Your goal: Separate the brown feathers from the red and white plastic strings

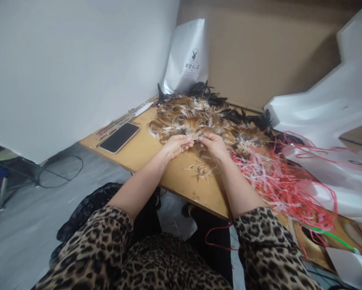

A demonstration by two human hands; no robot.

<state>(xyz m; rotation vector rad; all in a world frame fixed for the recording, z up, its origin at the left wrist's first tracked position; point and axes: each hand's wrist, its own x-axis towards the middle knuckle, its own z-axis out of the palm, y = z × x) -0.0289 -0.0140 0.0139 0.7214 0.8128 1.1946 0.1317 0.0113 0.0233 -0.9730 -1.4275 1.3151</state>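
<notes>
My left hand [180, 146] and my right hand [212, 146] face each other over the front of the table, fingertips pinched. Between them is a small feather [195, 137] with a pale, fluffy base, and both hands seem to grip it. Its outline blends into the pile of brown feathers [181, 114] right behind. Black feathers [199, 92] lie along the back of that pile. Below my hands, a few loose feather scraps [201, 170] are scattered on the wooden table [156, 161].
A phone [119, 137] lies at the table's left, beside thin sticks [120, 123]. Tangled red and white strings [286, 185] cover the right side. A silver bag [187, 60] stands at the back against cardboard [259, 48]. White sheeting [328, 96] rises on the right.
</notes>
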